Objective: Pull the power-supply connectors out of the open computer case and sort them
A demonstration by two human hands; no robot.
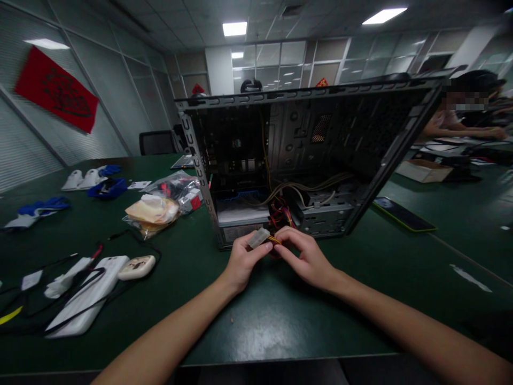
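Note:
An open computer case [320, 96] stands on the green table, its inside facing me. In front of its lower edge, my left hand [245, 259] pinches a pale multi-pin connector [258, 237] between thumb and fingers. Yellow and dark wires run from the connector to my right hand [302, 255], whose thumb and fingers close on them. Red and dark cables [280, 211] hang inside the case behind my hands. Longer cables [296, 187] stretch across the case's interior above a silver box [242, 211] at the lower left.
Left on the table [180, 305] are a white power bank [92, 294], a cream case [137, 267], loose cables, plastic bags [154, 211], a blue tray [106, 188] and gloves [44, 207]. A phone [403, 214] lies at right. Another person's arms [460, 130] are beyond, near a box [424, 170].

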